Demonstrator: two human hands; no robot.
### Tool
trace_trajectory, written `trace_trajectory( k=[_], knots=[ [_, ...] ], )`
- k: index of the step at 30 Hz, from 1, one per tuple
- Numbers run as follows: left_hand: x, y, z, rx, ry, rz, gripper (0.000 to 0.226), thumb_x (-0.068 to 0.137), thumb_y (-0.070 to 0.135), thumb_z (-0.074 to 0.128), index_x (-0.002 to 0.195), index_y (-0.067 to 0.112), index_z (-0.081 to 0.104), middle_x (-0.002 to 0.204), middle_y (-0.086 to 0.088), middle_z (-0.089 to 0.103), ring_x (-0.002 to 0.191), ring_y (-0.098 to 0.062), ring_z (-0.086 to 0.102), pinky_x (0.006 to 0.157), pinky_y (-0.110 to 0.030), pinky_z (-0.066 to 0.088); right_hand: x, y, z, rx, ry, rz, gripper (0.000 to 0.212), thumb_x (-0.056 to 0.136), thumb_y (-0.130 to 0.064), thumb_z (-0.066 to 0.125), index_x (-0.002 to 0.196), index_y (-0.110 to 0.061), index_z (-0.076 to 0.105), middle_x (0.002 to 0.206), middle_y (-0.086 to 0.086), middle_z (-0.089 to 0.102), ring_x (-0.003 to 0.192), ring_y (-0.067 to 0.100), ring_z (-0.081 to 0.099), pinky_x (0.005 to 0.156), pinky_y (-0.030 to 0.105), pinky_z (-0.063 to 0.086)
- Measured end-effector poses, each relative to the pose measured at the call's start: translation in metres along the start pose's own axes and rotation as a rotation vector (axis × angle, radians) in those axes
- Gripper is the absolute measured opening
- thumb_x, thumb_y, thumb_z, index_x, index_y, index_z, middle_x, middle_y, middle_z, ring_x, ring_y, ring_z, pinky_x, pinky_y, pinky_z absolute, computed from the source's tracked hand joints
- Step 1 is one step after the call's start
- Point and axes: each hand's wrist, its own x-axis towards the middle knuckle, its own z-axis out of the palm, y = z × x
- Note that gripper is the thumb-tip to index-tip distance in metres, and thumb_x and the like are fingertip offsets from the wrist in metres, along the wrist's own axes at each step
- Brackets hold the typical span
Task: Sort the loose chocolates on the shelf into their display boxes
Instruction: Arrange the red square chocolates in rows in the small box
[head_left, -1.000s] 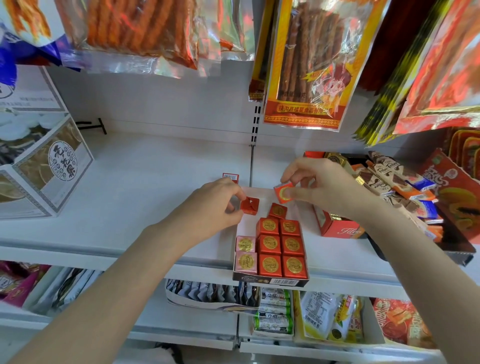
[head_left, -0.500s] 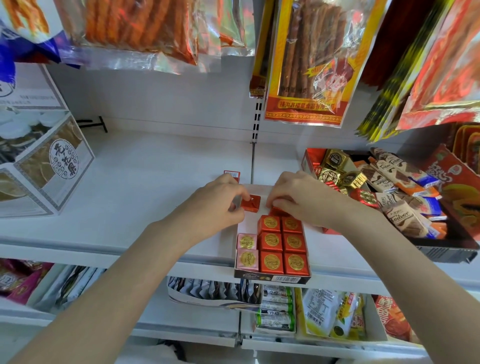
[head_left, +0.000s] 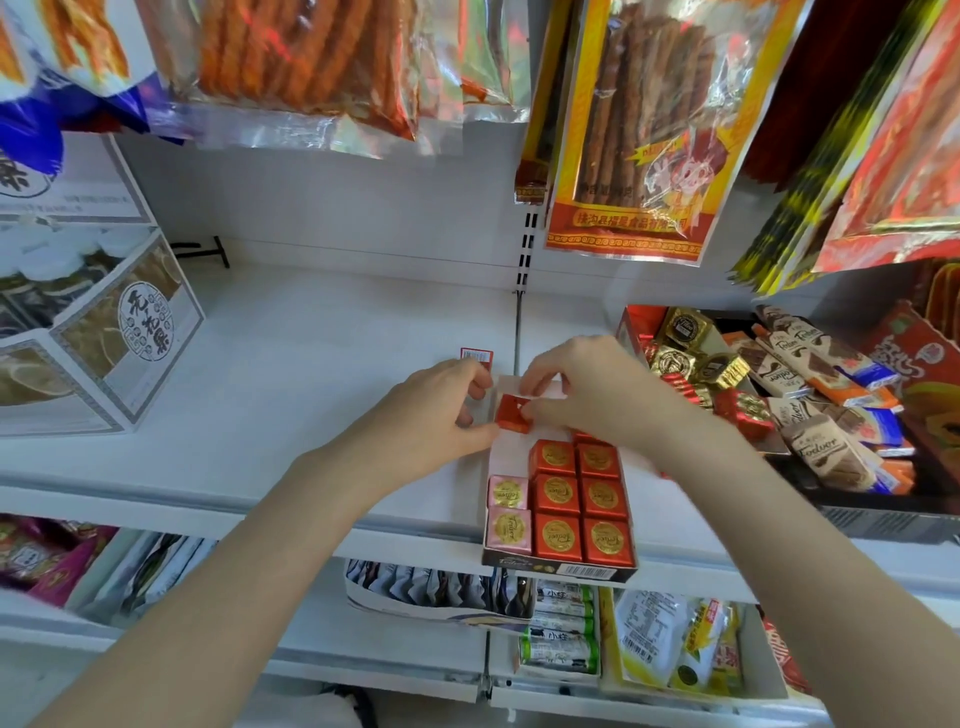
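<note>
- The left hand (head_left: 436, 410) sits at the centre of the frame, its fingers curled, thumb and fingertips pinching the left edge of a loose red foil chocolate square (head_left: 513, 414)
- The right hand (head_left: 582, 387) meets it from the right, fingers bent, pinching the same red square on its right side; both hands hold it just above the bare back part of the display box (head_left: 558, 569)
- The display box stands at the front edge of the white shelf (head_left: 311, 364), lower centre of the frame, with a barcode on its front wall
- In the box, red squares with gold seals (head_left: 558, 491) fill the middle and right columns in neat rows; two pink squares with gold seals (head_left: 509, 512) lie in the left column at the front
- The back row under the right wrist is partly hidden, so I cannot tell how full it is
- A small red price tag (head_left: 475, 356) lies on the shelf just behind the left hand's fingers
- At the right of the frame, an open tray (head_left: 883, 512) holds a jumble of gold foil chocolates (head_left: 685, 338) and wrapped chocolate bars (head_left: 810, 441)
- A grey-and-white carton (head_left: 104, 343) stands at the left of the shelf
- Snack bags (head_left: 634, 130) hang along the top of the frame
</note>
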Motion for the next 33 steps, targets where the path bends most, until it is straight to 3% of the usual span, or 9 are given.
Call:
trace_trajectory(
  k=[3, 6, 11, 15, 18, 21, 28, 30, 33],
  knots=[
    [-0.001, -0.004, -0.001, 0.005, -0.001, 0.001, 0.041, 0.083, 0.03, 0.061, 0.119, 0.015, 0.05, 0.119, 0.001, 0.055, 0.094, -0.013, 0.06, 0.089, -0.033, 0.048, 0.009, -0.011, 0.022, -0.097, -0.018, 0.029, 0.024, 0.079, -0.029, 0.066, 0.101, -0.017, 0.065, 0.1, 0.005, 0.064, 0.092, 0.017, 0.049, 0.069, 0.025, 0.038],
    [-0.001, -0.004, -0.002, 0.016, -0.002, 0.011, 0.042, 0.084, 0.03, 0.061, 0.121, 0.015, 0.049, 0.119, 0.001, 0.054, 0.094, -0.013, 0.059, 0.089, -0.033, 0.048, 0.009, -0.013, 0.022, -0.062, 0.003, 0.047, 0.024, 0.078, -0.025, 0.067, 0.099, -0.016, 0.061, 0.096, 0.004, 0.064, 0.094, 0.02, 0.055, 0.07, 0.028, 0.042],
    [0.0, -0.003, -0.002, 0.043, -0.013, 0.02, 0.042, 0.085, 0.03, 0.059, 0.122, 0.015, 0.048, 0.123, 0.0, 0.053, 0.098, -0.013, 0.058, 0.089, -0.031, 0.047, -0.002, -0.001, -0.013, 0.573, -0.037, 0.242, 0.016, 0.09, -0.016, 0.05, 0.099, -0.021, 0.063, 0.081, 0.003, 0.067, 0.061, 0.007, 0.053, 0.063, 0.023, 0.043],
    [-0.001, -0.003, -0.002, 0.051, -0.022, 0.014, 0.039, 0.086, 0.031, 0.058, 0.121, 0.017, 0.048, 0.123, 0.002, 0.053, 0.099, -0.012, 0.057, 0.088, -0.028, 0.047, -0.014, 0.012, -0.021, 0.863, -0.158, 0.276, 0.021, 0.094, -0.011, 0.046, 0.1, -0.017, 0.065, 0.091, 0.012, 0.065, 0.065, 0.011, 0.053, 0.065, 0.023, 0.044],
    [-0.002, -0.002, -0.001, 0.057, -0.031, 0.012, 0.037, 0.087, 0.031, 0.056, 0.121, 0.017, 0.048, 0.122, 0.002, 0.053, 0.1, -0.011, 0.058, 0.091, -0.031, 0.047, -0.015, 0.015, -0.02, 0.865, -0.139, 0.278, 0.014, 0.089, -0.007, 0.053, 0.1, -0.011, 0.062, 0.08, 0.007, 0.068, 0.065, 0.01, 0.065, 0.061, 0.017, 0.051],
    [-0.002, -0.002, 0.001, 0.067, -0.028, 0.014, 0.037, 0.087, 0.03, 0.056, 0.121, 0.017, 0.048, 0.122, 0.002, 0.054, 0.099, -0.011, 0.058, 0.091, -0.03, 0.046, -0.016, 0.013, -0.02, 0.917, -0.115, 0.271, 0.015, 0.084, -0.002, 0.059, 0.097, -0.009, 0.057, 0.087, 0.01, 0.069, 0.074, 0.019, 0.071, 0.063, 0.02, 0.057],
    [-0.001, -0.002, 0.001, 0.062, -0.026, 0.016, 0.035, 0.087, 0.03, 0.056, 0.119, 0.017, 0.049, 0.119, 0.002, 0.055, 0.098, -0.011, 0.058, 0.089, -0.029, 0.046, -0.015, 0.015, -0.02, 0.624, -0.047, 0.106, 0.026, 0.087, -0.013, 0.058, 0.098, -0.036, 0.063, 0.104, -0.006, 0.063, 0.091, 0.011, 0.06, 0.078, 0.029, 0.05],
    [-0.001, -0.002, 0.001, 0.058, -0.023, 0.02, 0.035, 0.087, 0.029, 0.056, 0.119, 0.017, 0.049, 0.119, 0.002, 0.055, 0.098, -0.011, 0.057, 0.088, -0.028, 0.046, -0.013, 0.015, -0.018, 0.63, -0.053, 0.128, 0.026, 0.083, -0.012, 0.063, 0.101, -0.031, 0.06, 0.096, -0.007, 0.066, 0.088, 0.009, 0.062, 0.077, 0.025, 0.05],
    [-0.001, -0.002, 0.001, 0.058, -0.02, 0.031, 0.037, 0.088, 0.03, 0.056, 0.121, 0.017, 0.049, 0.12, 0.003, 0.054, 0.099, -0.009, 0.055, 0.086, -0.023, 0.043, -0.011, 0.015, -0.016, 0.664, -0.001, 0.156, 0.018, 0.077, -0.007, 0.069, 0.087, -0.019, 0.061, 0.086, -0.002, 0.069, 0.08, 0.009, 0.064, 0.071, 0.019, 0.051]
  ],
)
